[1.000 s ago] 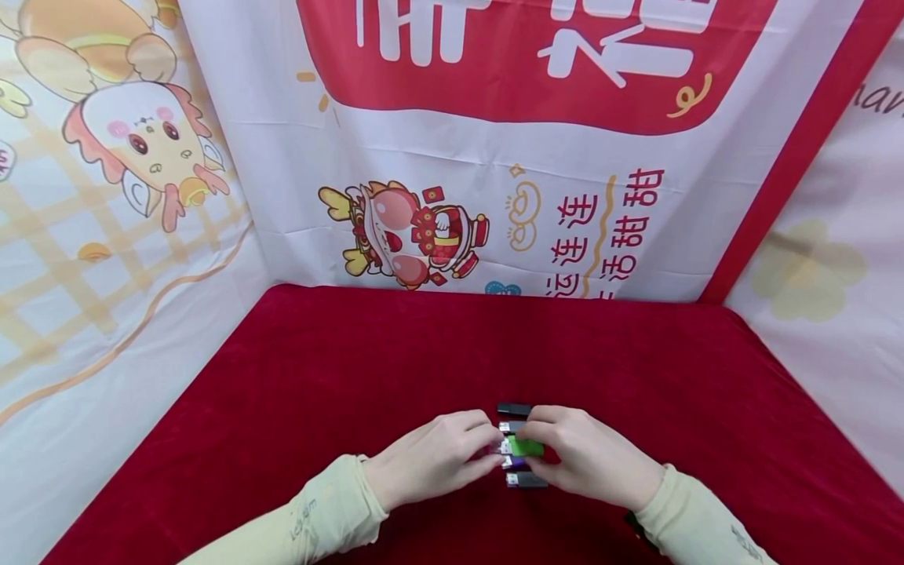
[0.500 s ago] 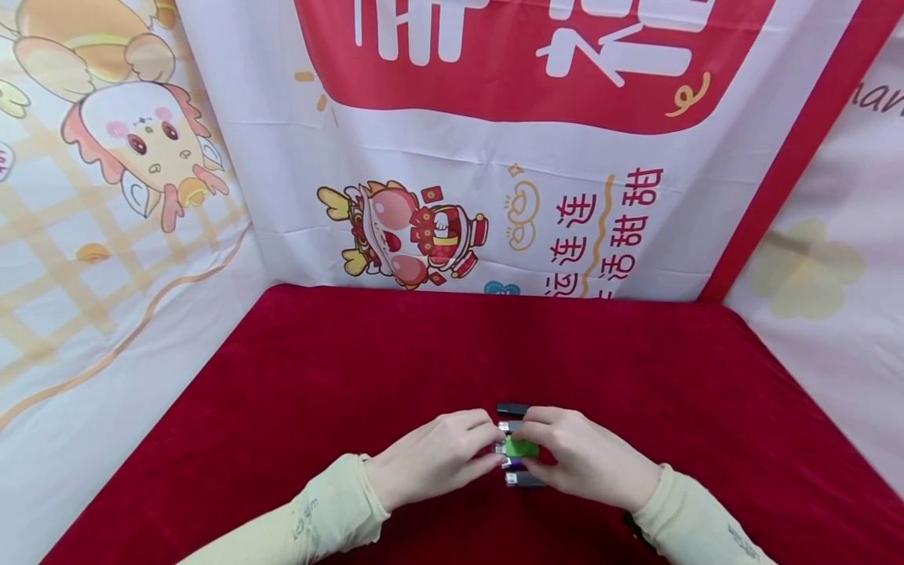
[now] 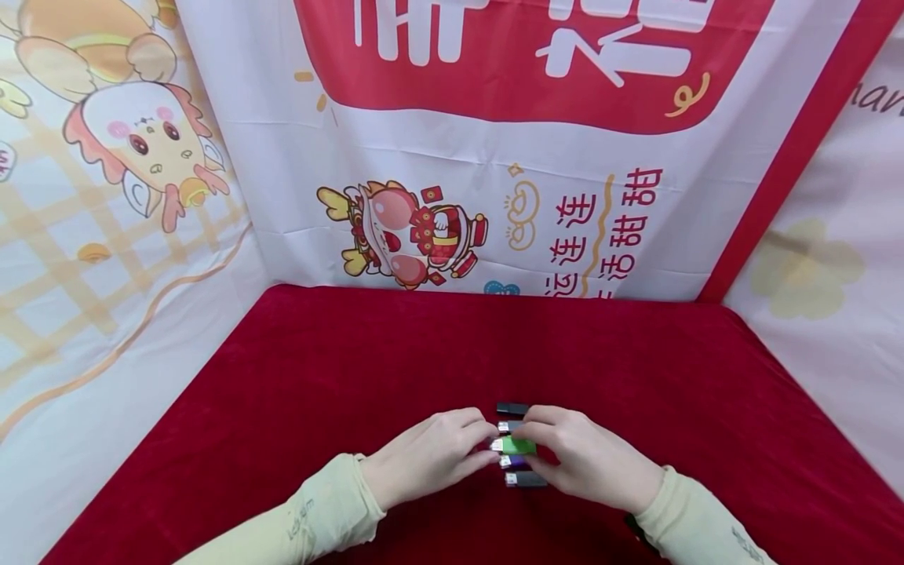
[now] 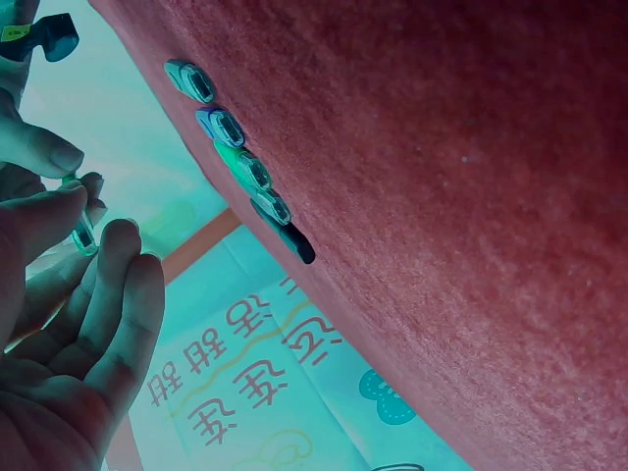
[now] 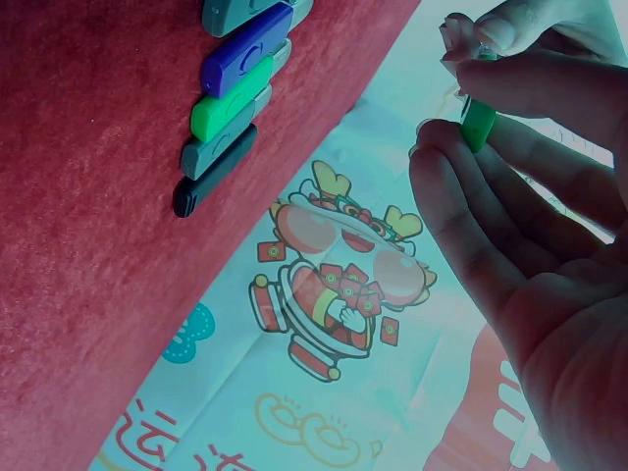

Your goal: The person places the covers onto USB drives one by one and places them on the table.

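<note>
Above the cloth, my right hand (image 3: 586, 455) pinches a green USB flash drive (image 5: 478, 125) between thumb and fingers, its metal plug toward the left. My left hand (image 3: 434, 451) has thumb and fingertips around a small clear cap (image 4: 84, 236) at the plug end; the fingers partly hide it. Beneath the hands, several USB flash drives lie in a row. The right wrist view shows a purple drive (image 5: 247, 51), another green drive (image 5: 232, 104), a grey drive (image 5: 221, 149) and a black drive (image 5: 208, 186). Nearest me lies a dark grey drive (image 3: 530, 479).
A dark red cloth (image 3: 395, 353) covers the table. White printed curtains (image 3: 438, 149) stand behind it and along both sides. A black strap piece (image 4: 44, 37) sits at the right wrist.
The held green drive has shifted slightly left, its plug now closer to the left fingertips. Both hands stay nearly in place, and the drives on the cloth have not moved.
</note>
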Tool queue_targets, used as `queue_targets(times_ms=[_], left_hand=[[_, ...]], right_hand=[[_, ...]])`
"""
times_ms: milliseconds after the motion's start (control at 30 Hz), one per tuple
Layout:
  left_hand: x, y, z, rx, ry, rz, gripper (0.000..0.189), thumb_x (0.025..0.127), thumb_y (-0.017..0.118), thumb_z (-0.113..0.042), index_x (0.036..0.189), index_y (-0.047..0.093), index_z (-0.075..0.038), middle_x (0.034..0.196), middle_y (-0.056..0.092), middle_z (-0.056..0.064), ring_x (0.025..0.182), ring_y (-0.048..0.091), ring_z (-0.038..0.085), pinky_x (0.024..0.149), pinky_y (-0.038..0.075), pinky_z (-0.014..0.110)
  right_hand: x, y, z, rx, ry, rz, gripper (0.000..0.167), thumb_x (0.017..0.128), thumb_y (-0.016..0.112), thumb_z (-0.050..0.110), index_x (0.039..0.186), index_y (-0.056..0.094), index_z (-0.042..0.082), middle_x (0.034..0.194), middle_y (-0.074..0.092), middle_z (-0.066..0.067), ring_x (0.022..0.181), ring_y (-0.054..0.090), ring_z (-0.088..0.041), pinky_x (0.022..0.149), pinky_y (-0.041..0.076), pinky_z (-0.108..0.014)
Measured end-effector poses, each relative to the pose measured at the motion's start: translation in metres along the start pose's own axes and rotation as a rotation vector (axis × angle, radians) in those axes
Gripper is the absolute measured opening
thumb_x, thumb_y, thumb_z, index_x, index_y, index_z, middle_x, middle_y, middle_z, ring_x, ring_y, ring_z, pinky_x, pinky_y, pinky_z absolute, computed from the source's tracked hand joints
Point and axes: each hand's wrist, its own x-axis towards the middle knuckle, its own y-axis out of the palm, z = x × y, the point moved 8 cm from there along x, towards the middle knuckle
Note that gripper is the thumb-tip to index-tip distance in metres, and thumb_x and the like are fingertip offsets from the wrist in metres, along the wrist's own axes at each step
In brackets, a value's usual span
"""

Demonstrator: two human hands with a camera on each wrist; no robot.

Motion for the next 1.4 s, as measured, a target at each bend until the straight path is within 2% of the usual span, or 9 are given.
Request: queue_targets(times_ms=[200, 367, 533, 833, 933, 1167, 1267, 1400], left_hand=[[0.000, 0.001, 0.001, 0.016, -0.006, 0.014, 0.018, 0.094, 0.069, -0.022, 0.106, 0.069, -0.009, 0.090, 0.059, -0.001, 0.073, 0.047, 0.001, 0.069, 0.040, 0.007], [0.000, 0.002, 0.000, 0.035, 0.022, 0.013, 0.016, 0.095, 0.068, -0.022, 0.102, 0.070, -0.008, 0.087, 0.058, -0.003, 0.072, 0.048, 0.002, 0.068, 0.041, 0.009], [0.000, 0.002, -0.002, 0.049, 0.052, 0.005, 0.014, 0.095, 0.068, -0.021, 0.101, 0.070, -0.008, 0.086, 0.056, -0.004, 0.071, 0.047, 0.002, 0.068, 0.040, 0.008], [0.001, 0.002, -0.004, 0.044, 0.068, 0.010, 0.012, 0.095, 0.068, -0.018, 0.101, 0.070, -0.008, 0.086, 0.058, -0.003, 0.071, 0.047, 0.001, 0.067, 0.039, 0.007], [0.001, 0.003, -0.005, 0.057, 0.080, 0.013, 0.012, 0.095, 0.068, -0.018, 0.100, 0.070, -0.008, 0.086, 0.057, -0.003, 0.071, 0.047, 0.002, 0.067, 0.039, 0.007], [0.002, 0.003, -0.007, 0.092, 0.103, 0.018, 0.012, 0.095, 0.068, -0.018, 0.098, 0.069, -0.007, 0.084, 0.055, -0.003, 0.070, 0.047, 0.003, 0.066, 0.039, 0.008], [0.002, 0.004, -0.007, 0.097, 0.087, 0.040, 0.012, 0.095, 0.068, -0.020, 0.097, 0.069, -0.008, 0.083, 0.054, -0.003, 0.070, 0.046, 0.002, 0.065, 0.039, 0.008], [0.002, 0.007, -0.002, 0.103, 0.032, 0.122, 0.020, 0.094, 0.069, -0.030, 0.094, 0.069, -0.011, 0.080, 0.053, -0.006, 0.068, 0.044, 0.001, 0.063, 0.038, 0.009]], right_hand=[[-0.002, -0.001, 0.002, -0.007, -0.029, -0.021, 0.033, 0.071, 0.084, -0.002, 0.100, 0.071, 0.007, 0.093, 0.060, 0.003, 0.079, 0.058, -0.005, 0.073, 0.048, -0.012], [-0.004, 0.000, 0.003, -0.007, -0.057, -0.027, 0.033, 0.072, 0.083, -0.005, 0.101, 0.071, 0.007, 0.097, 0.061, 0.002, 0.083, 0.060, -0.005, 0.074, 0.048, -0.011], [-0.006, 0.000, 0.003, -0.008, -0.062, -0.022, 0.036, 0.071, 0.083, -0.006, 0.102, 0.072, 0.007, 0.099, 0.061, 0.001, 0.086, 0.060, -0.005, 0.075, 0.048, -0.012], [-0.007, 0.000, 0.005, -0.032, -0.062, -0.009, 0.036, 0.071, 0.084, -0.005, 0.103, 0.073, 0.006, 0.100, 0.061, 0.000, 0.086, 0.060, -0.005, 0.075, 0.048, -0.012], [-0.006, 0.000, 0.006, -0.051, -0.057, -0.005, 0.035, 0.071, 0.085, -0.005, 0.102, 0.074, 0.006, 0.098, 0.060, 0.000, 0.085, 0.058, -0.005, 0.075, 0.048, -0.011], [-0.002, 0.000, 0.014, -0.119, -0.105, -0.026, 0.032, 0.069, 0.085, -0.007, 0.098, 0.074, 0.004, 0.094, 0.060, -0.002, 0.081, 0.058, -0.007, 0.072, 0.047, -0.010], [0.000, 0.000, 0.013, -0.113, -0.084, -0.029, 0.031, 0.070, 0.083, -0.008, 0.096, 0.074, 0.005, 0.093, 0.060, -0.001, 0.080, 0.058, -0.007, 0.071, 0.047, -0.010], [-0.003, 0.005, 0.009, -0.051, -0.015, 0.001, 0.028, 0.073, 0.080, -0.008, 0.096, 0.074, 0.007, 0.092, 0.060, 0.000, 0.079, 0.058, -0.005, 0.070, 0.047, -0.010]])
